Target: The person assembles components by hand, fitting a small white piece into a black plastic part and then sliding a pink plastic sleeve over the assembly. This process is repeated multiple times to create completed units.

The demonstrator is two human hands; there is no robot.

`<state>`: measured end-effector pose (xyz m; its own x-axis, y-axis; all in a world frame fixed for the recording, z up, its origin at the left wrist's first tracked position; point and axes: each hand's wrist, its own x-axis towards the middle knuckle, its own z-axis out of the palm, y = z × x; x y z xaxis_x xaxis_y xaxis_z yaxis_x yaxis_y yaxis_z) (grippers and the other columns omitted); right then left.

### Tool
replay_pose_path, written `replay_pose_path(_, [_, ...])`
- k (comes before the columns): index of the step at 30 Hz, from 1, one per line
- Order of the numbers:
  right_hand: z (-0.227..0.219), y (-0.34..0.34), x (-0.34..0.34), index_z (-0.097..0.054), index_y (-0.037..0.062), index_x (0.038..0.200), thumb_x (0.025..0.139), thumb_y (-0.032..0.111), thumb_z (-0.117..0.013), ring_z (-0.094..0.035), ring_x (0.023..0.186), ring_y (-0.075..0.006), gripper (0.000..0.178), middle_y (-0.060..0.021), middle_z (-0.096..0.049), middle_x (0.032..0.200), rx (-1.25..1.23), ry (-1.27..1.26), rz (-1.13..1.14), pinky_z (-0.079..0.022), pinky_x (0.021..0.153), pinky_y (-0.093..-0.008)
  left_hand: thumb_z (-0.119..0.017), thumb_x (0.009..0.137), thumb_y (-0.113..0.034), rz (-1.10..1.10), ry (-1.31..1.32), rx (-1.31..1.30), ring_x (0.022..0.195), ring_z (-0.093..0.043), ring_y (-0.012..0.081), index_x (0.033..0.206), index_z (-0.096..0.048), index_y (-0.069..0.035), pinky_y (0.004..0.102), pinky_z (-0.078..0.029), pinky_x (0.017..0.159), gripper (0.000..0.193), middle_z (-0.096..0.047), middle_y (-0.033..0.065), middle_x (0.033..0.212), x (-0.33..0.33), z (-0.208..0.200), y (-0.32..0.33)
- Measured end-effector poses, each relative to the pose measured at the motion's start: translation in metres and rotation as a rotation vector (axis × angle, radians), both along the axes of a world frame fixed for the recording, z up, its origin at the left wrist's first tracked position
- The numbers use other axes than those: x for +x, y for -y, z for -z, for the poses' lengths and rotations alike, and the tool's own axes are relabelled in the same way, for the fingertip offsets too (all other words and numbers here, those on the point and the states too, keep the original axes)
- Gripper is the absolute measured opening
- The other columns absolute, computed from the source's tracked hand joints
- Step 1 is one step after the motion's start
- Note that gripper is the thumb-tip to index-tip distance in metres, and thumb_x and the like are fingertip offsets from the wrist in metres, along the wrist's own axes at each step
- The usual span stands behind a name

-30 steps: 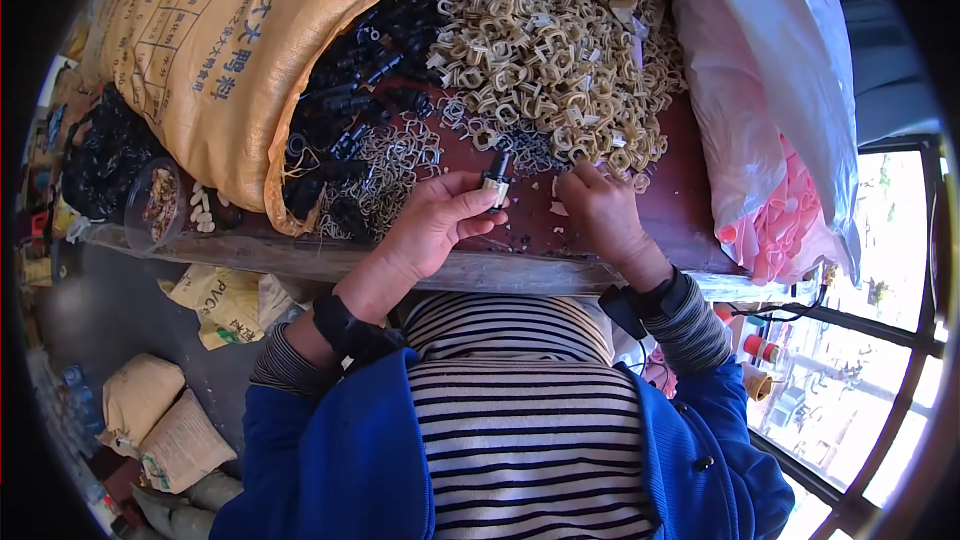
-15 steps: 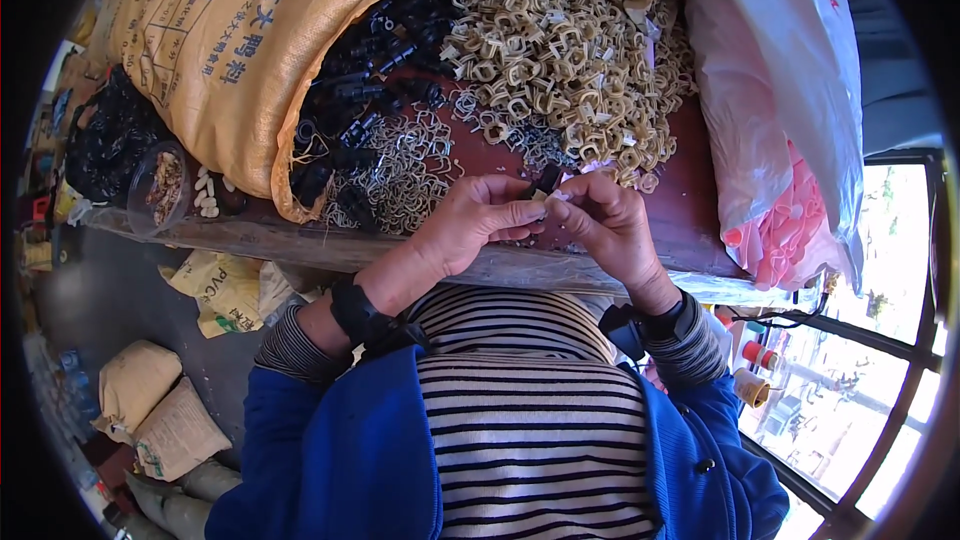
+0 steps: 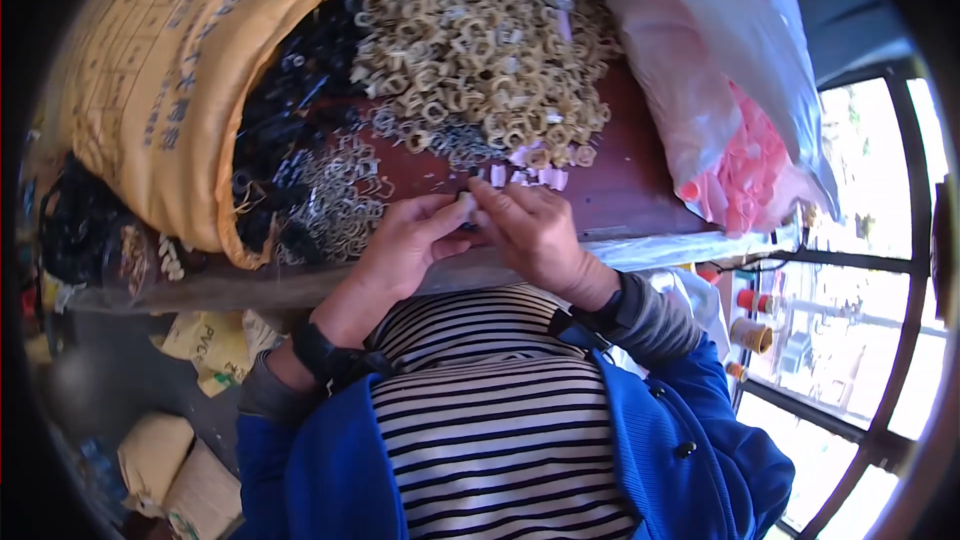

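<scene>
My left hand (image 3: 405,243) and my right hand (image 3: 540,240) meet over the table's near edge, fingertips closed together. Between them is a small black plastic fitting (image 3: 475,172), mostly hidden by the fingers, with a pale bit (image 3: 466,197) showing at the left fingertips. My right fingers lie across the top of it, while the left thumb and fingers grip from the side. Just beyond the right hand lie several small pale pink pieces (image 3: 545,178). Left of my hands spreads a heap of bent silvery metal clips (image 3: 340,195).
A big pile of beige ring-shaped parts (image 3: 480,50) covers the table's far middle. Black plastic fittings (image 3: 290,90) spill from an orange woven sack (image 3: 170,110) at the left. To the right, a white plastic bag (image 3: 690,50) holds pink pieces (image 3: 740,160). The table's wooden edge (image 3: 240,285) runs in front of me.
The whole view has shifted and turned, so the table's things sit further left. My right hand has rolled over the fitting, its back now upward, and the fitting is more covered.
</scene>
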<state>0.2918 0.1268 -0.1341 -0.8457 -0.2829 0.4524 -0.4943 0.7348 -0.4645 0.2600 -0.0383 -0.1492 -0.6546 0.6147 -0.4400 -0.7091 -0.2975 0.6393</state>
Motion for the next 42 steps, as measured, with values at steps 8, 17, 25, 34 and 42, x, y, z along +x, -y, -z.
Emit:
replay_pose_path(8, [0.001,-0.021,0.014,-0.052,-0.002,0.101,0.068,0.005,-0.061,-0.052,0.053,-0.0207,0.035,-0.0072,-0.052,0.065,-0.001,-0.024,-0.055,-0.043,0.047,-0.0298,-0.052,0.082,-0.018,0.117,-0.063,-0.033,0.069,-0.058,0.0125,0.097,-0.053,-0.001,0.0217,-0.048,0.061,0.023,-0.058,0.0055,0.083,0.0,-0.003,-0.01])
replay_pose_path(17, [0.005,-0.158,0.065,-0.054,0.0014,0.084,0.069,0.001,-0.058,-0.053,0.062,-0.024,0.015,-0.0099,-0.052,0.072,0.102,0.059,0.789,-0.044,0.056,-0.0315,-0.056,0.079,-0.022,0.116,-0.168,-0.151,0.063,-0.056,0.0097,0.092,-0.054,-0.002,0.0176,-0.045,0.055,0.024,-0.058,0.0054,0.077,-0.01,0.001,-0.003])
replay_pose_path(25, [0.031,-0.205,0.049,-0.051,0.0053,0.083,0.066,0.009,-0.06,-0.047,0.079,-0.0316,0.019,-0.011,-0.044,0.085,0.336,0.026,0.923,-0.039,0.068,-0.0399,-0.058,0.078,-0.021,0.163,-0.159,-0.15,0.064,-0.056,0.011,0.093,-0.053,-0.003,0.0182,-0.046,0.056,0.024,-0.058,0.0065,0.078,-0.008,0.002,-0.01])
replay_pose_path(34, [-0.023,-0.153,0.053,-0.051,0.0067,0.075,0.061,0.006,-0.066,-0.049,0.074,-0.0282,0.021,-0.0092,-0.046,0.078,0.452,-0.153,0.634,-0.039,0.064,-0.0363,-0.06,0.075,-0.02,0.108,-0.095,-0.135,0.066,-0.057,0.0142,0.099,-0.047,-0.005,0.02,-0.047,0.056,0.031,-0.058,0.0096,0.081,-0.008,0.003,-0.01])
replay_pose_path(42, [-0.013,-0.077,0.012,-0.052,0.0076,0.09,0.057,0.009,-0.068,-0.05,0.075,-0.0261,0.036,-0.0081,-0.047,0.08,-0.238,0.037,0.043,-0.043,0.065,-0.0339,-0.061,0.075,-0.017,0.138,-0.116,-0.094,0.067,-0.057,0.0147,0.097,-0.047,-0.005,0.0204,-0.047,0.057,0.029,-0.058,0.0103,0.082,-0.005,-0.006,-0.014])
